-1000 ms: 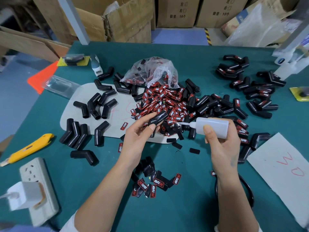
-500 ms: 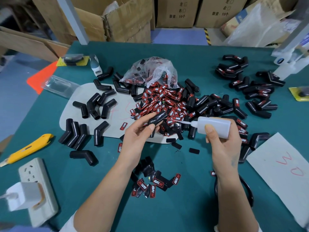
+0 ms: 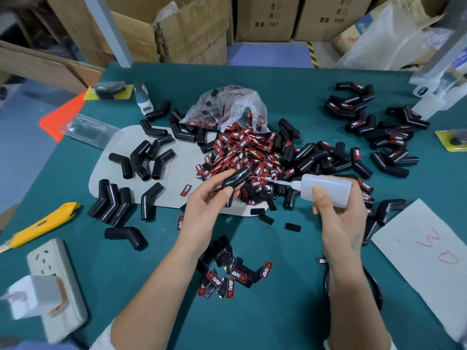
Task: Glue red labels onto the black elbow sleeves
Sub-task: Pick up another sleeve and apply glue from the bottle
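My left hand (image 3: 207, 205) pinches a black elbow sleeve (image 3: 236, 177) above the table centre. My right hand (image 3: 340, 223) grips a white glue bottle (image 3: 326, 189) lying sideways, its thin nozzle pointing left at the sleeve, a short gap away. Behind them lies a heap of red labels (image 3: 242, 152) spilling from a clear plastic bag (image 3: 227, 107). Plain black sleeves (image 3: 141, 160) lie on the left, and labelled sleeves (image 3: 379, 132) lie on the right. A few loose labels (image 3: 233, 276) sit close to me between my forearms.
A yellow utility knife (image 3: 40, 224) and a white power strip with a plug (image 3: 53, 286) lie at the left edge. A white paper with red marks (image 3: 429, 251) sits at the right. Cardboard boxes (image 3: 192, 29) stand behind the green table (image 3: 252, 319).
The glue bottle has shifted slightly right and up, its nozzle still pointing at the sleeve. My left hand has kept the sleeve nearly still.
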A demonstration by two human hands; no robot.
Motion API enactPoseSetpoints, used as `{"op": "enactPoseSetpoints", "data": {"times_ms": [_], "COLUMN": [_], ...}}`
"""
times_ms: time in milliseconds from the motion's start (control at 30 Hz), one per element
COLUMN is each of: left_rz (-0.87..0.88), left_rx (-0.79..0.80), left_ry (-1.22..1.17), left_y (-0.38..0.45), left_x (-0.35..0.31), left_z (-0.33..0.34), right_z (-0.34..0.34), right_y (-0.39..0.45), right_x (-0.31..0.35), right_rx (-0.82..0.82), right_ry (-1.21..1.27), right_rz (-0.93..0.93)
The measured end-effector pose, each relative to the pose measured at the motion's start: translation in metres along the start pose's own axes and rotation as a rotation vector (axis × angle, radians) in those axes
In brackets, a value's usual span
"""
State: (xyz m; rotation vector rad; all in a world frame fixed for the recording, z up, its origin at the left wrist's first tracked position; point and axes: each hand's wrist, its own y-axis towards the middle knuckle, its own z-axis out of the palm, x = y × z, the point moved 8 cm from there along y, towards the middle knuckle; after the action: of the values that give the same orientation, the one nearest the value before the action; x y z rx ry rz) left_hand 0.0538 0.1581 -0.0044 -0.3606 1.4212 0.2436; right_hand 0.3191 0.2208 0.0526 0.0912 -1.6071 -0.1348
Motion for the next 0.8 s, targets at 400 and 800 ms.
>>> {"op": "enactPoseSetpoints", "data": {"times_ms": [400, 800], "left_rz": [0.0, 0.019], "left_rx": [0.008, -0.007], "left_ry": [0.006, -0.03], "left_y": [0.0006, 0.0009], "left_x": [0.0018, -0.0013], "left_z": [0.0004, 0.0008], "right_z": [-0.0003, -0.0013], "right_y": [-0.0002, 0.0012], "right_x": [-0.0026, -0.0027], "right_rx": [-0.01, -0.013], "right_ry": [0.001, 0.009], "right_rz": [0.007, -0.008]}}
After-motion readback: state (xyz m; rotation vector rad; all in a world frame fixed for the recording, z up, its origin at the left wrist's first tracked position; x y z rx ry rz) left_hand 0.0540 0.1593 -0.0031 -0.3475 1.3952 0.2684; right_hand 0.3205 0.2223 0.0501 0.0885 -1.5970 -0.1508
